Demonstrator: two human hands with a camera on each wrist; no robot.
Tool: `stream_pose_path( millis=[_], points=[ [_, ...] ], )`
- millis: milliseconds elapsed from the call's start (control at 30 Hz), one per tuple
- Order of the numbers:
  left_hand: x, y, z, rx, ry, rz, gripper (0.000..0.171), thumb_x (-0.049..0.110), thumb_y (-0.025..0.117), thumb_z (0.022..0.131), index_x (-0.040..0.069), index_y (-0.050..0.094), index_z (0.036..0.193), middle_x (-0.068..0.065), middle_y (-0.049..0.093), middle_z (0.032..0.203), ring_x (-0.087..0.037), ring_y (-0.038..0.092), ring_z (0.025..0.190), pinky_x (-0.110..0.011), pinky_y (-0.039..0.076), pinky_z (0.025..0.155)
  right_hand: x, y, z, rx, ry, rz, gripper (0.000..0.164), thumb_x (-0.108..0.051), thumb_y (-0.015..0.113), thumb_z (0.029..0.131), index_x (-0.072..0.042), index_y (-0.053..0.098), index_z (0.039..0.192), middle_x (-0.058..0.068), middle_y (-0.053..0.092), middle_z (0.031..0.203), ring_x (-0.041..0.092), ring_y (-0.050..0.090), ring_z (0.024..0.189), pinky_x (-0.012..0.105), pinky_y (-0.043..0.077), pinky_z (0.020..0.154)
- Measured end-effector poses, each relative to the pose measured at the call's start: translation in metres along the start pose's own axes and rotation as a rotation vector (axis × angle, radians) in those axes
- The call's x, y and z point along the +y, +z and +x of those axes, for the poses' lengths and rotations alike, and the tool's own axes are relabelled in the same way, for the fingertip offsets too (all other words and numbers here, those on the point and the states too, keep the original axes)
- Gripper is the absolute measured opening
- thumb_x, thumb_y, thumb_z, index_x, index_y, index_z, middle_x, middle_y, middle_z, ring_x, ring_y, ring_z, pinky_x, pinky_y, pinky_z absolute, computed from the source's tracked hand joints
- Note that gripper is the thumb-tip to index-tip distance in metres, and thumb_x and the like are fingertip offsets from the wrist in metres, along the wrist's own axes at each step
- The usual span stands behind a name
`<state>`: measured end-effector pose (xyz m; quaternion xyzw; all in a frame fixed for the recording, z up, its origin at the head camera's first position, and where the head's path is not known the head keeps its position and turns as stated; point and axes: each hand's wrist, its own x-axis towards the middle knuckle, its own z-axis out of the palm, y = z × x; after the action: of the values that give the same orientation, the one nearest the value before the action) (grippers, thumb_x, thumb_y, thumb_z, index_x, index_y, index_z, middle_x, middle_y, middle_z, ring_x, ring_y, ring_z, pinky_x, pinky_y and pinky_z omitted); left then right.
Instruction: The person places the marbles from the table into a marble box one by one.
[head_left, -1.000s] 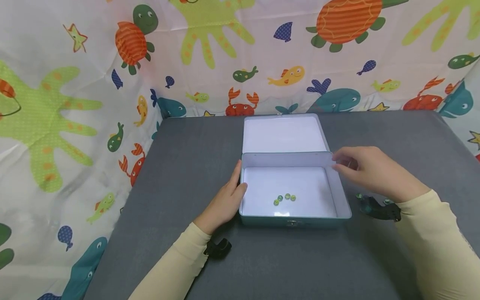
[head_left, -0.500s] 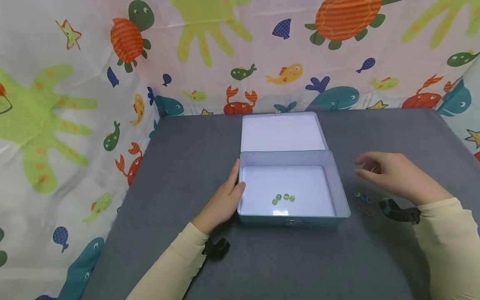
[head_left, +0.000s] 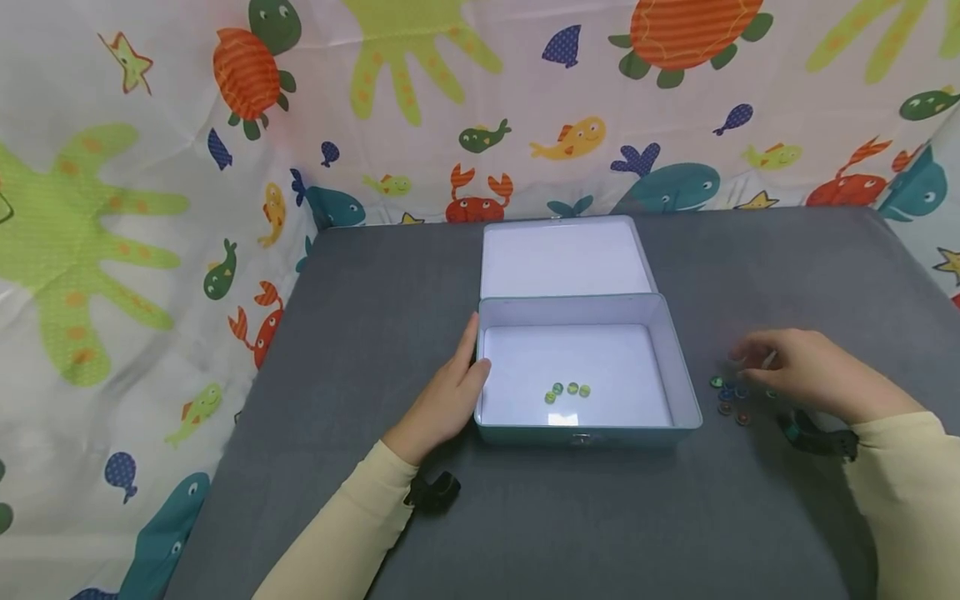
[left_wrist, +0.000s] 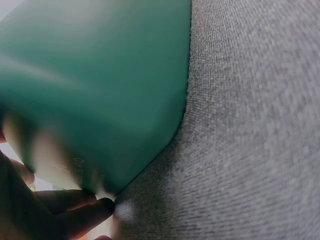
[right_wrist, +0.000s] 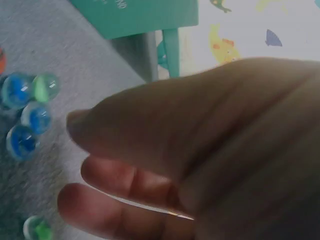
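Observation:
A green metal box [head_left: 525, 436] with a white inside stands with its lid [head_left: 566, 258] laid back. Several small green glass marbles [head_left: 573, 388] lie on its floor near the front. My left hand [head_left: 438, 404] grips the box's left wall, thumb over the rim and fingers along the outside. To the right of the box, my right hand [head_left: 821, 375] hovers close over loose marbles [head_left: 725, 395], its fingers loosely bent and nothing between them. In the right wrist view, blue marbles [right_wrist: 22, 142] and a green marble [right_wrist: 38, 229] lie just beyond the fingertips [right_wrist: 75, 200].
A dark grey cloth-covered table [head_left: 600, 517] lies under everything. Behind it and to the left hangs a white curtain [head_left: 420, 83] printed with sea animals. A wrist camera [head_left: 435, 493] on the left arm sits close to the tabletop.
My right hand has moved from the box's right rim rightward and down to the loose marbles, which have come into view. The left hand has stayed on the box.

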<state>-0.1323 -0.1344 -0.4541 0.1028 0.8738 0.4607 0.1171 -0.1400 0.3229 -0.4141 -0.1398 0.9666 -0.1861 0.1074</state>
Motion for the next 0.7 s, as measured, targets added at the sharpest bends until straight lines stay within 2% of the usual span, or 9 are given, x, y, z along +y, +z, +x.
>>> stream_pose_path(
  millis=[233,333,500,567,700],
  points=[
    [0.002,-0.002,0.001,-0.001,0.008,0.000,0.064,0.046,0.032,0.111,0.050,-0.004,0.164,0.019,0.008,0.172,-0.012,0.018,0.158,-0.050,0.023,0.127,0.010,0.006,-0.008,0.006,0.015,0.005,0.021,-0.007,0.079,0.088,0.001,0.076,0.107,0.018,0.075,0.099,0.033,0.070,0.087,0.053,0.057,0.072],
    [0.003,-0.003,0.001,0.001,0.002,-0.004,0.065,0.042,0.033,0.112,0.048,-0.003,0.166,0.019,0.008,0.172,-0.013,0.019,0.158,-0.050,0.023,0.127,0.015,0.007,-0.010,-0.002,0.019,0.005,0.023,-0.007,0.081,0.087,0.002,0.075,0.107,0.020,0.074,0.099,0.037,0.069,0.090,0.055,0.056,0.074],
    [0.004,-0.003,0.000,-0.001,-0.004,-0.008,0.065,0.039,0.034,0.113,0.045,-0.002,0.167,0.018,0.008,0.172,-0.013,0.019,0.158,-0.051,0.023,0.127,0.021,0.010,-0.012,-0.005,0.021,-0.011,0.025,-0.004,0.081,0.084,0.005,0.073,0.106,0.019,0.073,0.096,0.039,0.068,0.090,0.057,0.054,0.074],
    [0.003,-0.002,0.000,-0.001,-0.008,-0.007,0.065,0.039,0.034,0.113,0.048,-0.002,0.166,0.019,0.008,0.172,-0.013,0.018,0.158,-0.050,0.022,0.127,0.024,0.012,-0.012,0.001,0.021,-0.013,0.024,-0.002,0.080,0.083,0.005,0.073,0.104,0.019,0.073,0.095,0.037,0.069,0.088,0.056,0.054,0.074],
    [0.002,-0.001,-0.001,0.000,-0.006,-0.004,0.065,0.039,0.034,0.113,0.045,-0.001,0.167,0.019,0.008,0.172,-0.013,0.018,0.158,-0.050,0.022,0.127,0.027,0.017,-0.013,-0.004,0.035,0.004,0.020,0.001,0.077,0.080,0.004,0.072,0.100,0.014,0.073,0.090,0.030,0.068,0.083,0.049,0.053,0.071]
  ],
)
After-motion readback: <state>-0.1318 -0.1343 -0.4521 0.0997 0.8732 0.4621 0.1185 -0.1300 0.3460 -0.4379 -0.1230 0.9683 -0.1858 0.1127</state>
